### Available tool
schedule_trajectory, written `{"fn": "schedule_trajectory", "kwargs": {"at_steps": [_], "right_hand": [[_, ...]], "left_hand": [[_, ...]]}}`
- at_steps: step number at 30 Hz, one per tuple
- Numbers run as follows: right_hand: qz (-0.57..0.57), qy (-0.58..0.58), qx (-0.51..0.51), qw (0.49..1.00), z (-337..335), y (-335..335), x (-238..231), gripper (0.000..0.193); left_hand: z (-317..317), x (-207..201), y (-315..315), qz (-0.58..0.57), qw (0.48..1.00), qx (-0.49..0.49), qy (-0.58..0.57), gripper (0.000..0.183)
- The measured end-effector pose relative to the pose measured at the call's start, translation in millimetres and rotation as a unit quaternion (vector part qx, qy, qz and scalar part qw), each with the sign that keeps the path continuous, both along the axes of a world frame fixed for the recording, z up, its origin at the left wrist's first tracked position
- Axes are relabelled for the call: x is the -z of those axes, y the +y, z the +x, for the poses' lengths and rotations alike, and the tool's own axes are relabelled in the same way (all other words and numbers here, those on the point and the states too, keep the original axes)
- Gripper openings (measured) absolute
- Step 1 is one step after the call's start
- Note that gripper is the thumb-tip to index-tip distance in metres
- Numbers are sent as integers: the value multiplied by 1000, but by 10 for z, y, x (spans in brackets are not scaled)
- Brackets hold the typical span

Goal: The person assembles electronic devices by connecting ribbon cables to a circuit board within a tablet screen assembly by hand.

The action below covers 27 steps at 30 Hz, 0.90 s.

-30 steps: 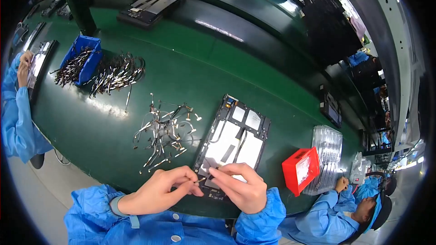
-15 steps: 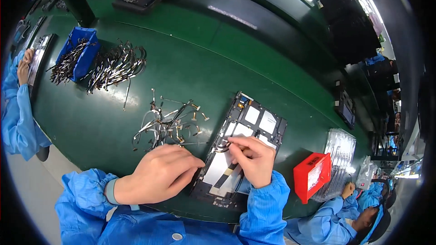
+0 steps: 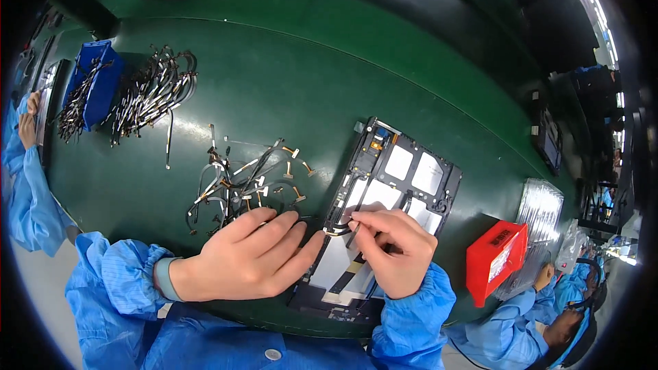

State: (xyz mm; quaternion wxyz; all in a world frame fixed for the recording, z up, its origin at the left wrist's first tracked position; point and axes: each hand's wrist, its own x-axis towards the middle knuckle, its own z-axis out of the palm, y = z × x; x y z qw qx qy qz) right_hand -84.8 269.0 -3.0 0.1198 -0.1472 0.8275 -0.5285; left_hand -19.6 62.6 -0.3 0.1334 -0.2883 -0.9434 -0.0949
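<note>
A flat black electronic unit with silver panels (image 3: 382,194), its inside exposed, lies slightly tilted on the green bench (image 3: 274,82) before me. Over the unit's left edge, my right hand (image 3: 397,247) pinches a thin dark cable (image 3: 336,233) between thumb and fingertips. My left hand (image 3: 253,257) comes in from the left with its fingers apart. One of its fingertips is at the cable's end by the unit's edge; the thumb is hidden. Beyond my left hand spreads a loose tangle of cables with small white connectors (image 3: 233,178).
At the far left, a blue bin (image 3: 106,89) of cables stands beside a larger cable pile (image 3: 154,92). A red box (image 3: 493,260) and clear plastic trays (image 3: 540,209) are at the right. Co-workers in blue sleeves (image 3: 34,192) sit on both sides.
My left hand's fingers have spread, and its fingertip has come to the cable's end. My right hand keeps its pinch on the cable. The whole view has shifted a little.
</note>
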Motion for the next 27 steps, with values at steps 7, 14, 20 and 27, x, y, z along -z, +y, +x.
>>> {"fn": "schedule_trajectory", "kwargs": {"at_steps": [7, 14, 20, 27], "right_hand": [[0, -4, -18, 1000, -10, 23, -7, 20], [-16, 5, -1, 1000, 1, 16, 18, 19], [-2, 11, -36, 999, -3, 31, 30, 20], [3, 14, 4, 1000, -3, 13, 46, 22]], "left_hand": [[-109, 68, 1, -29, 996, 49, 63, 25], [-114, 3, 3, -24, 997, 44, 50, 23], [-63, 28, 86, 32, 992, 56, 104, 22], [-167, 128, 197, 26, 997, 46, 65, 21]]}}
